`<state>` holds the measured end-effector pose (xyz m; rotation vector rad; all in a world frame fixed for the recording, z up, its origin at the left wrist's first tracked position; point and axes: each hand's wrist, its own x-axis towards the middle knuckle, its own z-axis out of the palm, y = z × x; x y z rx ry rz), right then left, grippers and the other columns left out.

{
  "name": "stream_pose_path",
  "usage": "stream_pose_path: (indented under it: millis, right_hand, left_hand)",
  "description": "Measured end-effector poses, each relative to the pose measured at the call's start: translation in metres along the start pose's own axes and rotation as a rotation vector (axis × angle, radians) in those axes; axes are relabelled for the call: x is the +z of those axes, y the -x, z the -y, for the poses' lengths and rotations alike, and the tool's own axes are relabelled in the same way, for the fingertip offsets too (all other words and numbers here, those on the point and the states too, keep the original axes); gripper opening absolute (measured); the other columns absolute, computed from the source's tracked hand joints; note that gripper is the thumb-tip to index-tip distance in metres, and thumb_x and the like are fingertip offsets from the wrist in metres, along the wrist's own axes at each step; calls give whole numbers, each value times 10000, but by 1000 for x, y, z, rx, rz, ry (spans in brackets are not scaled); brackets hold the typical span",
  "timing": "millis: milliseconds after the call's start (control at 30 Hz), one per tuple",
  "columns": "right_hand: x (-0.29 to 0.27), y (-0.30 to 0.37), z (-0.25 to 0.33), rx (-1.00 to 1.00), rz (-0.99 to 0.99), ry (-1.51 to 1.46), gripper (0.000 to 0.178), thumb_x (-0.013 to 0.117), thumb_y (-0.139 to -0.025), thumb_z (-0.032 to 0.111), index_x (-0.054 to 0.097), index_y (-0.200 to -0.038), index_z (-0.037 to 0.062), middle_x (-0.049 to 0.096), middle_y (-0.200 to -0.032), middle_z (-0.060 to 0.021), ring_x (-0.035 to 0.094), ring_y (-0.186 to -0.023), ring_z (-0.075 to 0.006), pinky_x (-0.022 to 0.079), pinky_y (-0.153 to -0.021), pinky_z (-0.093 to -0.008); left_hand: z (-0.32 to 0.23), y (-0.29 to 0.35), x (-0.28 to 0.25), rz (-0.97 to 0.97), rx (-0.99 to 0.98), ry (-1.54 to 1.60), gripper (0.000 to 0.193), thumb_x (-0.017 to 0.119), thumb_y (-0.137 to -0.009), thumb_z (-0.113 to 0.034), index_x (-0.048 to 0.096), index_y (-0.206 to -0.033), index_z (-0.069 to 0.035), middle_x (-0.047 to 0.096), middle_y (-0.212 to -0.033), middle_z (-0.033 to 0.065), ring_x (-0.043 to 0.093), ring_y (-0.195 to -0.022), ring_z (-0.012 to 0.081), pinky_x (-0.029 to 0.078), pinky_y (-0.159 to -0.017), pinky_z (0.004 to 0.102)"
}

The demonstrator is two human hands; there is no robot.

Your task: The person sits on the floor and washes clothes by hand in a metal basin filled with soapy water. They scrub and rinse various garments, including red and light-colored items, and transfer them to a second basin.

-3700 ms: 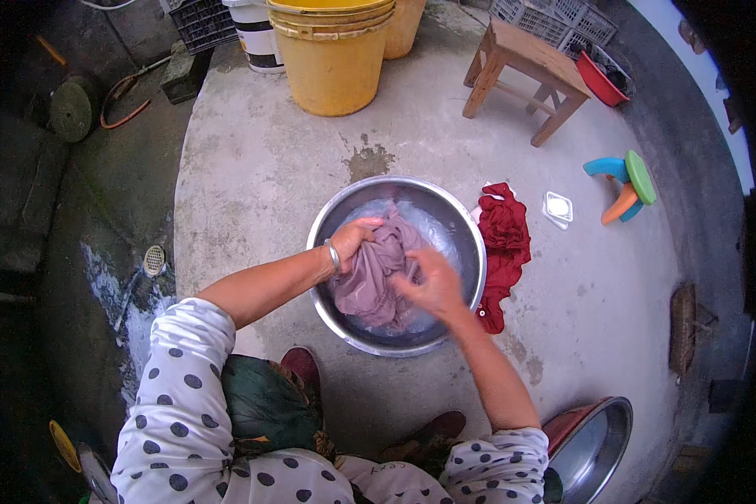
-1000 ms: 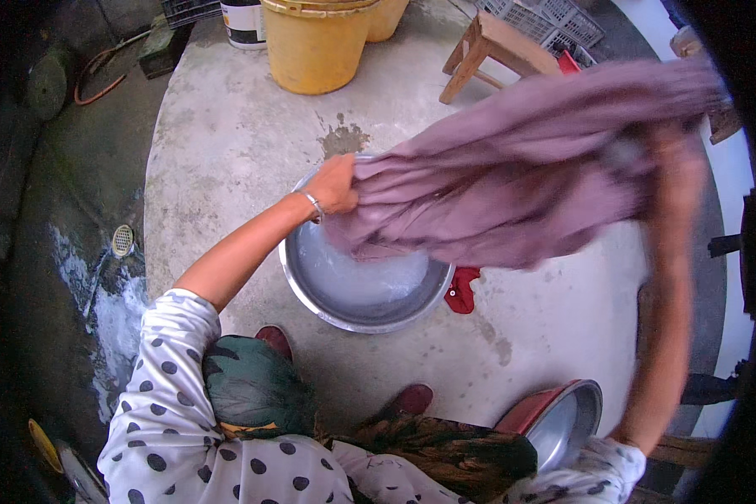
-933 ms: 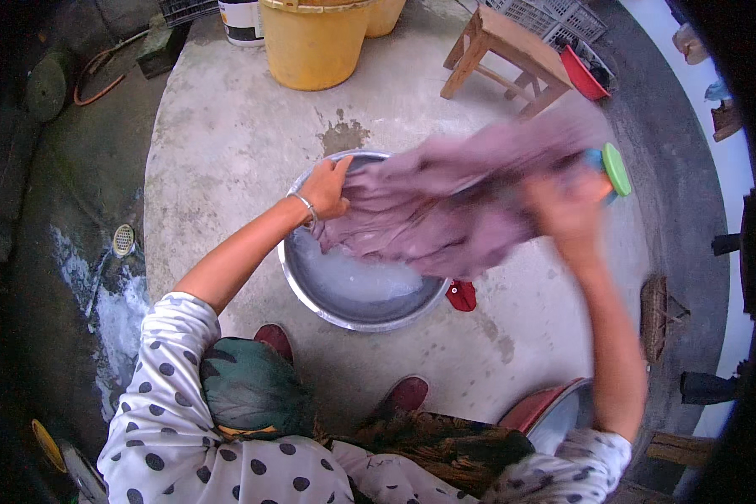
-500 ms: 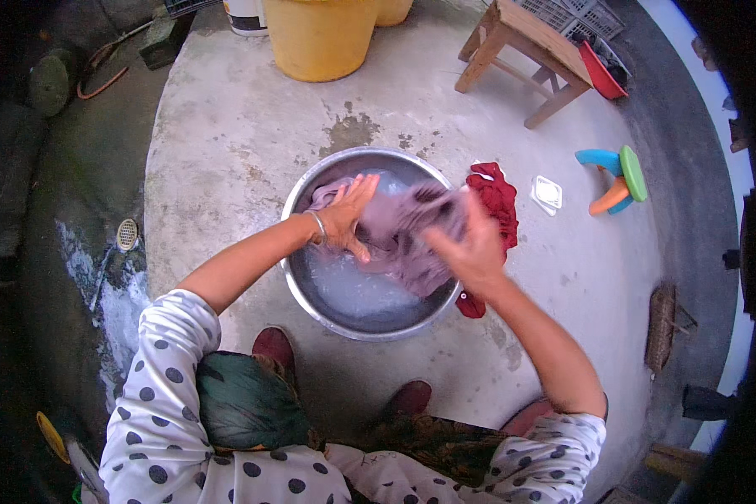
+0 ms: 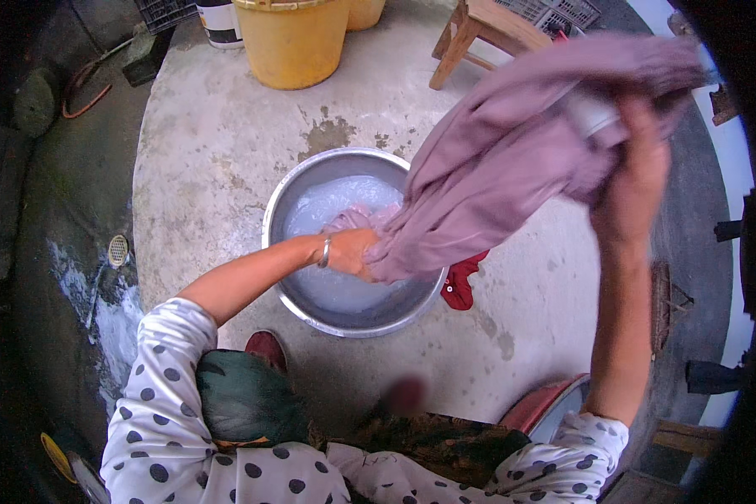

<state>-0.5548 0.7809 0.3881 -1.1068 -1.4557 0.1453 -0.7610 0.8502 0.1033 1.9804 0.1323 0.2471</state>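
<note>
A wet mauve garment (image 5: 496, 168) stretches from the basin up to the far right, blurred at its upper end. My right hand (image 5: 634, 181) is raised and closed around that upper end. Over the basin, my left hand (image 5: 353, 254), with a silver bracelet on its wrist, grips the lower part; its fingers are partly hidden by the cloth. Below it stands a round metal basin (image 5: 319, 323) of cloudy, sudsy water, where a bunched end of the cloth lies. A dark red garment (image 5: 460, 281) with buttons lies on the concrete against the basin's right side, partly covered by the mauve one.
A yellow bucket (image 5: 292, 46) and a white-and-black pail (image 5: 219, 23) stand at the back. Behind the raised cloth is a wooden stool (image 5: 500, 25). A reddish tub (image 5: 546, 407) sits by my right elbow. On the left, the darker floor has a drain (image 5: 118, 250).
My right hand has swung up and far right, pulling the mauve garment largely out of the basin. My left hand has moved slightly down and closed on the cloth. The view has shifted a little.
</note>
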Motion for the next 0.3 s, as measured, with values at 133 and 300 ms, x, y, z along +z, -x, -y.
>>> stream_pose_path:
  millis: [133,300]
  right_hand:
    - [8,83,-53,361,293,177,328,651,-761,207,578,-999,-7,630,-887,-70,585,-766,-150,467,-724,-299]
    - [59,176,-115,520,875,612,622,688,-703,229,398,-1244,129,560,-1151,-160,551,-1058,-279,397,-925,-384]
  left_hand:
    - [-18,13,-7,-25,-875,-98,447,733,-631,-200,582,-1015,-28,631,-909,151,610,-874,224,454,-822,344]
    - [-22,36,-13,-358,-634,-223,537,717,-611,-245,518,-1028,29,593,-964,231,588,-915,313,444,-844,359]
